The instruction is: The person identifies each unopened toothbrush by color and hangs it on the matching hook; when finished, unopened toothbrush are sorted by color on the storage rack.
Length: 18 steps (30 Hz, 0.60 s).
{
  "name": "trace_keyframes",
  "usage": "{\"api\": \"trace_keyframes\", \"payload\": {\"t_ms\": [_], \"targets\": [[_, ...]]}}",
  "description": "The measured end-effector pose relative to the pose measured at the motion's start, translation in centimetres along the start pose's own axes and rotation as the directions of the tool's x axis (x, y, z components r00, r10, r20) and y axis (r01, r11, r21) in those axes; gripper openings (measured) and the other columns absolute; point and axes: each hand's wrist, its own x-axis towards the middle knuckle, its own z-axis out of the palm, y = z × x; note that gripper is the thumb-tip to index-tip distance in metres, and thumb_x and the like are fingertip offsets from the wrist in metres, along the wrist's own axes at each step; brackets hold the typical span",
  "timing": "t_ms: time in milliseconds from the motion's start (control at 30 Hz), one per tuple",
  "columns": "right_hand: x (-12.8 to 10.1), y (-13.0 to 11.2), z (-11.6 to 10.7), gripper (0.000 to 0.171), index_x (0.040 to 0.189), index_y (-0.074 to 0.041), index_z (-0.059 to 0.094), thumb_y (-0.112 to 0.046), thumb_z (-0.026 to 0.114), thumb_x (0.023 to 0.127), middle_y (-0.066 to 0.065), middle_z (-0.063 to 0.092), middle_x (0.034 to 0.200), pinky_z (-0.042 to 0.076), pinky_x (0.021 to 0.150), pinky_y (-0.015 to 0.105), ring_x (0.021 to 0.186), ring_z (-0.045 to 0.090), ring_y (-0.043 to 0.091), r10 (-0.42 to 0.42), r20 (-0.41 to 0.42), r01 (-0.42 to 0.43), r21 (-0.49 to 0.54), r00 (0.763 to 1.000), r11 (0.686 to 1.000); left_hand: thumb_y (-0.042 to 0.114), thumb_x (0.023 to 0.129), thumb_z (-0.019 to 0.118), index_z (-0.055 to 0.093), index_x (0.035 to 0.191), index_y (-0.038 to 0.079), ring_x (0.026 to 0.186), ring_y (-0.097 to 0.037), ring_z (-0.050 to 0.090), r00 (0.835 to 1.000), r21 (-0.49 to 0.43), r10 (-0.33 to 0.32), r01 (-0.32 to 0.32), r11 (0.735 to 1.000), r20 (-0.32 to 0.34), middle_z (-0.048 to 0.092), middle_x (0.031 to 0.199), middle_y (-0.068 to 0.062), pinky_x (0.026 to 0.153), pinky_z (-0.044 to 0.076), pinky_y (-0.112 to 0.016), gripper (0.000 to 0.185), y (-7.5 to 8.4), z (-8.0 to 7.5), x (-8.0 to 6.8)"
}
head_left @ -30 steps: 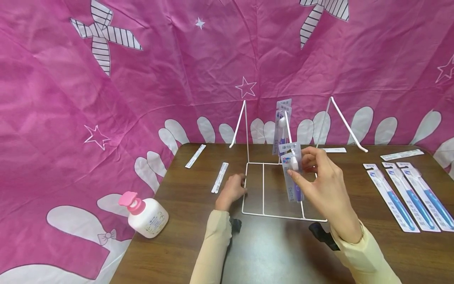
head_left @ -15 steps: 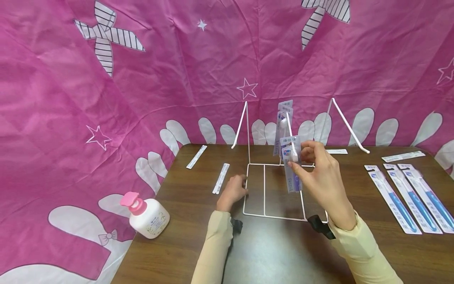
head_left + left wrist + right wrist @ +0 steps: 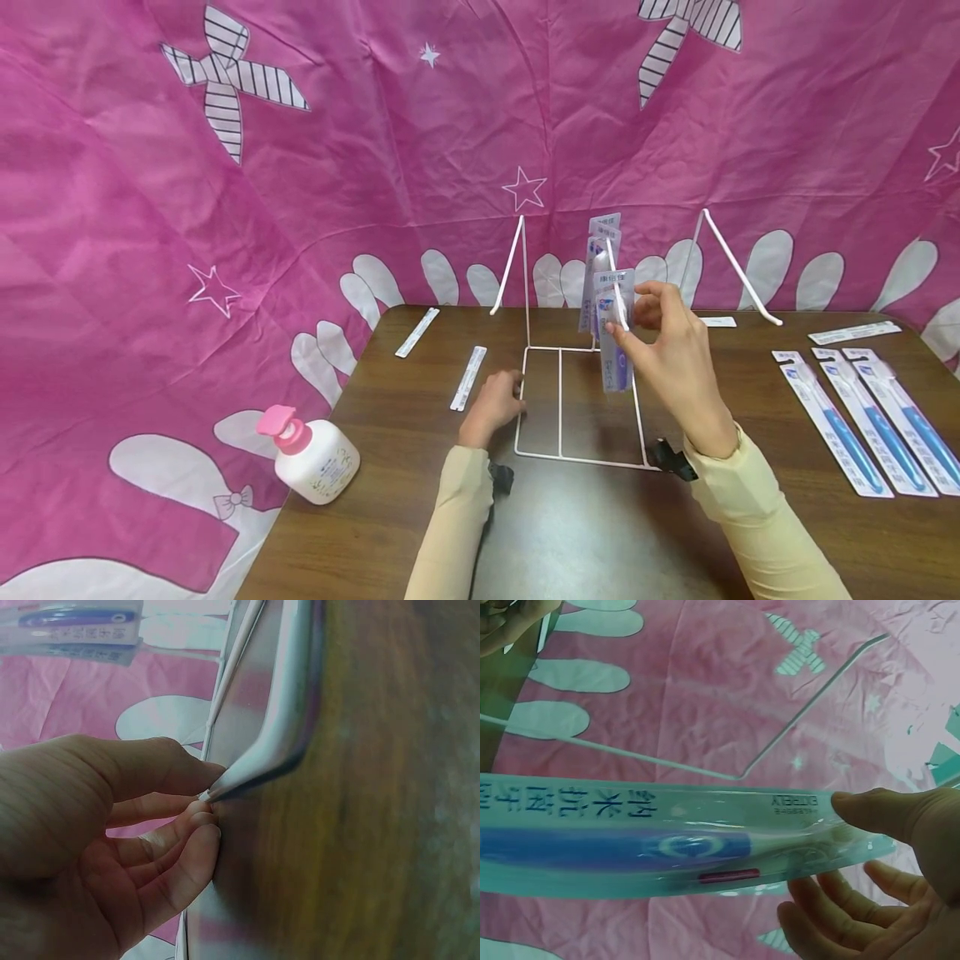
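Note:
My right hand [image 3: 678,358] pinches a packaged toothbrush [image 3: 617,371] with a purple handle between thumb and fingers. The pack hangs upright at the front end of the middle arm of a white wire rack [image 3: 560,408]; the arm's tip shows in front of its card. In the right wrist view the clear blister pack [image 3: 615,851] lies lengthwise, with the thumb on its head end. Farther back on that arm hang other packaged toothbrushes [image 3: 590,287], partly covered. My left hand [image 3: 492,407] holds the rack's left base wire, thumb and fingertips meeting round it in the left wrist view.
Three packaged blue toothbrushes [image 3: 832,421] lie at the right of the wooden table. Narrow white packets [image 3: 468,379] lie left of the rack and behind it. A pump bottle [image 3: 318,467] with a pink top stands at left. A pink curtain [image 3: 375,167] hangs behind.
My right hand has moved up and away from me, taking the purple toothbrush pack farther back along the rack's middle arm. The left hand stays on the base wire.

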Motion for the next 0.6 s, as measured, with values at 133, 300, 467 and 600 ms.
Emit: {"api": "trace_keyframes", "payload": {"t_ms": [133,300,467,600], "targets": [[0.7,0.8,0.6,0.053,0.118,0.007,0.054,0.002,0.086,0.075,0.021,0.067,0.085,0.045,0.074,0.015,0.079,0.067,0.034,0.014,-0.022,-0.014,0.007,1.000,1.000,-0.001,0.080,0.078,0.066,0.119,-0.003,0.074,-0.019,0.057,1.000,-0.004,0.000,0.000,1.000,0.000,0.065,0.090,-0.006,0.066,0.050,-0.033,0.041,-0.1,0.1,0.1],[1.7,1.6,1.3,0.052,0.117,0.006,0.053,0.000,0.085,0.077,0.020,0.066,0.086,0.047,0.073,0.020,0.078,0.066,0.033,0.009,-0.035,-0.009,0.019,0.999,1.000,-0.002,0.080,0.078,0.066,0.118,-0.004,0.073,-0.019,0.057,1.000,-0.014,-0.002,0.002,1.000,0.003,0.064,0.088,-0.007,0.065,0.049,-0.033,0.039,0.2,0.1,0.0],[2.9,2.2,2.1,0.050,0.116,0.008,0.053,0.000,0.084,0.078,0.020,0.066,0.087,0.051,0.072,0.032,0.078,0.066,0.032,0.010,-0.037,-0.009,0.032,0.999,0.999,-0.003,0.079,0.077,0.066,0.116,-0.003,0.072,-0.020,0.056,1.000,-0.030,-0.006,0.006,1.000,0.003,0.063,0.086,-0.006,0.063,0.048,-0.033,0.039,0.2,-0.1,-0.1],[3.4,2.7,2.7,0.047,0.116,0.008,0.054,0.000,0.083,0.080,0.020,0.065,0.087,0.052,0.071,0.038,0.079,0.065,0.033,0.031,-0.035,-0.030,0.032,0.999,0.999,-0.003,0.080,0.077,0.065,0.119,-0.004,0.073,-0.020,0.057,1.000,-0.034,-0.013,0.013,0.999,0.009,0.063,0.088,-0.007,0.064,0.049,-0.033,0.041,0.2,0.0,-0.1]]}}
